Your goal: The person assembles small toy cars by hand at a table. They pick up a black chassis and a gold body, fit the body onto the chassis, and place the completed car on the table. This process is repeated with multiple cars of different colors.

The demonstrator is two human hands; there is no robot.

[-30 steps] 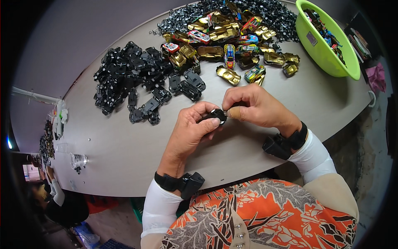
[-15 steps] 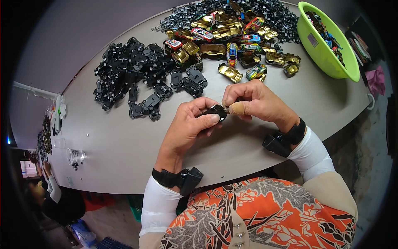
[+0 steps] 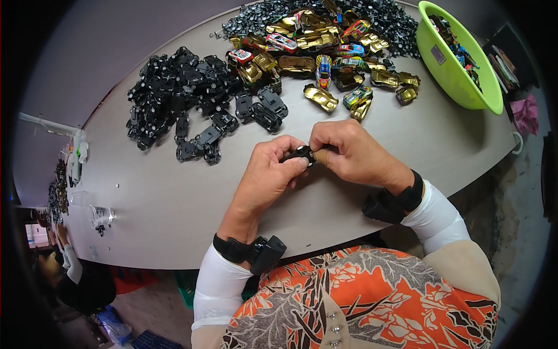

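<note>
Above the near part of the table, my left hand (image 3: 258,174) grips a black toy car chassis (image 3: 299,155) between thumb and fingers. At the chassis's right end, the thumb and fingers of my right hand (image 3: 351,152) are pinched together against it. Whatever small part those right fingers may hold is hidden. Farther off lies a heap of black toy car chassis (image 3: 180,87), with a few loose ones nearest me. To its right are toy car bodies (image 3: 318,39), some gold and some printed in bright colours. Small wheel parts (image 3: 250,23) are piled behind them.
A lime-green basin (image 3: 444,72) with more toy car pieces stands at the table's right edge. At the left are a clear plastic cup (image 3: 102,216) and a small black piece beside it. Another person (image 3: 70,264) sits at the far left by more parts.
My right fingers have closed in on the chassis's end, and the small part seen between them before is now covered. The left hand still holds the chassis. My view has shifted slightly.
</note>
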